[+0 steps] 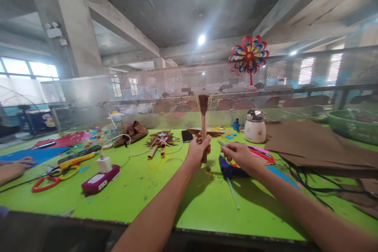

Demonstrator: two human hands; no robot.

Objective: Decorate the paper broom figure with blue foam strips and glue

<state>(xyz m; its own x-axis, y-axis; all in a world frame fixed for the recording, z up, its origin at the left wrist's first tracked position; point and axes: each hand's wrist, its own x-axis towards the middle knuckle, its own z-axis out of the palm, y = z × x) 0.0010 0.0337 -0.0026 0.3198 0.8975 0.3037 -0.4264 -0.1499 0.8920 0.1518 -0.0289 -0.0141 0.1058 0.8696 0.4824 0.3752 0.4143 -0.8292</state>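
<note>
My left hand is wrapped round the handle of a folded brown paper fan, held upright above the table. Its pleated top is narrow and closed, with thin yellow string hanging at both sides. To the right, my right hand pinches a small thin tool with a grey pointed tip, aimed toward the fan but apart from it. The rest of that tool is hidden by my fingers. Below my right hand a dark blue glue gun lies on the table, a glue stick poking out toward me.
A purple power strip with a white charger, scissors and another person's hand are at left. Brown paper sheets, black cables and a white jug stand right. Opened pleated fans lie farther back.
</note>
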